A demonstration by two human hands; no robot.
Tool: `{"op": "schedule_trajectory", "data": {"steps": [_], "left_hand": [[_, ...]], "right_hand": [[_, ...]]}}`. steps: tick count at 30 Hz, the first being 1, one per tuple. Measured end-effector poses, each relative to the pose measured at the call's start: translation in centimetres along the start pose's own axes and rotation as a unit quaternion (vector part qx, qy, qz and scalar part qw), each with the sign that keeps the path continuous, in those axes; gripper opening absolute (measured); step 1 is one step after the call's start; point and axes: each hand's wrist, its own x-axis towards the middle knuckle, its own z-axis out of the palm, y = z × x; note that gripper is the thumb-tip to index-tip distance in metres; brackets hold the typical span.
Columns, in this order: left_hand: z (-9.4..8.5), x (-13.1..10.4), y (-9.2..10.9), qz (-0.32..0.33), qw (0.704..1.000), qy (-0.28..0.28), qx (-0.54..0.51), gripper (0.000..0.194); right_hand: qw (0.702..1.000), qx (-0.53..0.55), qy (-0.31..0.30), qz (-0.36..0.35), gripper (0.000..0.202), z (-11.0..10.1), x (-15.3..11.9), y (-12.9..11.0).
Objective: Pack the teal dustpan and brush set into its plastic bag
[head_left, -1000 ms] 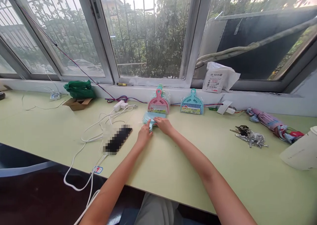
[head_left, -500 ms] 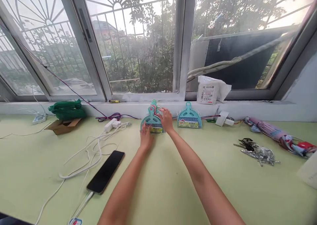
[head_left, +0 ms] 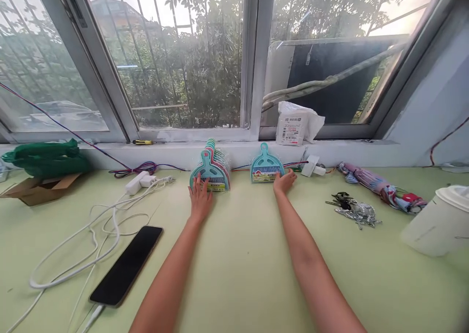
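A row of packed teal and red dustpan sets leans upright against the wall under the window. My left hand rests on the front of that row, fingers spread over the lower label. To the right, a single teal dustpan set stands against the wall in clear wrapping. My right hand is at its lower right corner, thumb near the label and fingers reaching past its side; whether they grip its edge is hard to tell.
Left on the green table lie a black phone, white cables and a charger, and a cardboard box. Rightward are silver twist ties, a folded umbrella and a white container. A white package sits on the sill.
My right hand has moved from the row to the right side of the single dustpan set. My left hand stays on the row's front. The view has shifted rightward and closer.
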Motion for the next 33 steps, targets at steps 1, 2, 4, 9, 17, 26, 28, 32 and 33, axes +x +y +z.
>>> {"op": "schedule_trajectory", "data": {"steps": [1,2,4,9,17,26,28,32,33], "left_hand": [[0.0,0.0,0.0,0.004,1.0,-0.002,-0.001,0.058],[0.1,0.0,0.0,0.008,1.0,-0.004,-0.002,0.059],[0.2,0.0,0.0,0.016,1.0,-0.007,-0.002,0.06],[0.1,-0.1,0.3,0.033,0.999,0.02,-0.026,0.054],[-1.7,-2.4,0.8,0.043,0.978,0.063,-0.194,0.044],[-2.3,-6.9,6.4,-0.26,0.722,-0.195,-0.611,0.051],[-2.7,-7.7,6.7,-0.281,0.711,-0.155,-0.626,0.045],[-4.1,-8.7,6.4,-0.297,0.702,-0.09,-0.642,0.04],[-4.5,-8.9,6.3,-0.304,0.698,-0.071,-0.644,0.039]], "right_hand": [[1.0,0.002,0.004,0.012,0.054,0.0,0.3,0.2],[1.0,0.009,-0.006,0.026,0.053,0.0,0.5,0.4],[0.996,0.041,-0.06,0.051,0.045,-0.1,0.6,0.6],[0.981,0.128,-0.124,0.075,0.037,-1.0,-0.2,1.0],[0.945,0.274,-0.151,0.089,0.029,-6.6,-5.6,0.8],[0.912,0.296,-0.283,-0.023,0.037,-13.9,-16.1,-1.0],[0.931,0.215,-0.243,-0.167,0.044,-16.1,-17.7,-1.9],[0.84,0.071,-0.289,-0.455,0.019,-19.4,-19.6,-3.7],[0.81,0.053,-0.328,-0.482,0.016,-19.7,-19.9,-4.0]]}}
